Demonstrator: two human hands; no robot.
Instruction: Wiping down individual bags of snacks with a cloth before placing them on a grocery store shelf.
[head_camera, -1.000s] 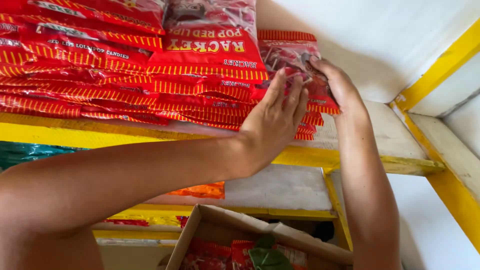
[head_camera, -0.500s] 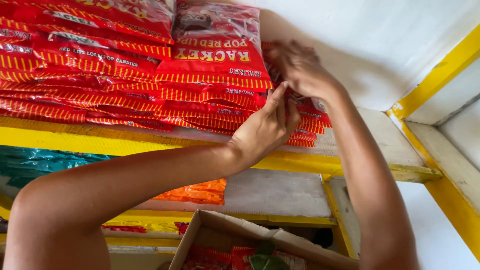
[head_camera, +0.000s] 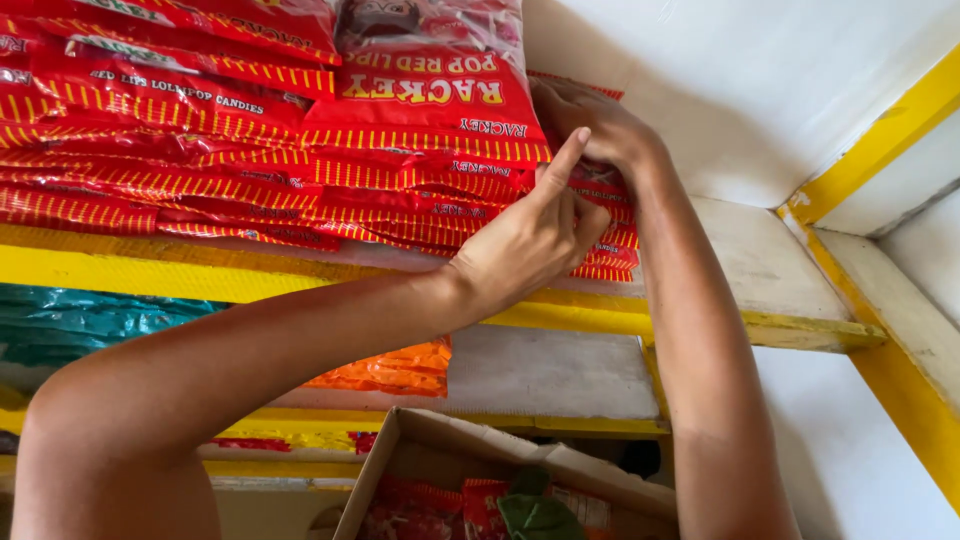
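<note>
Red candy packets with yellow stripes lie stacked in piles on a white shelf with a yellow front edge. My left hand rests against the front of the right-hand pile, index finger raised and pressing the packet edges. My right hand reaches in behind the top packet on the pile's right side, fingers tucked between the packets; what they grip is hidden.
A lower shelf carries teal packets at the left and orange packets in the middle. An open cardboard box with red packets inside sits below. White walls with yellow trim close the right side.
My right hand has pushed further left and deeper behind the top packet. My left hand slid down the pile's front, its fingers curling with the index finger left pointing up.
</note>
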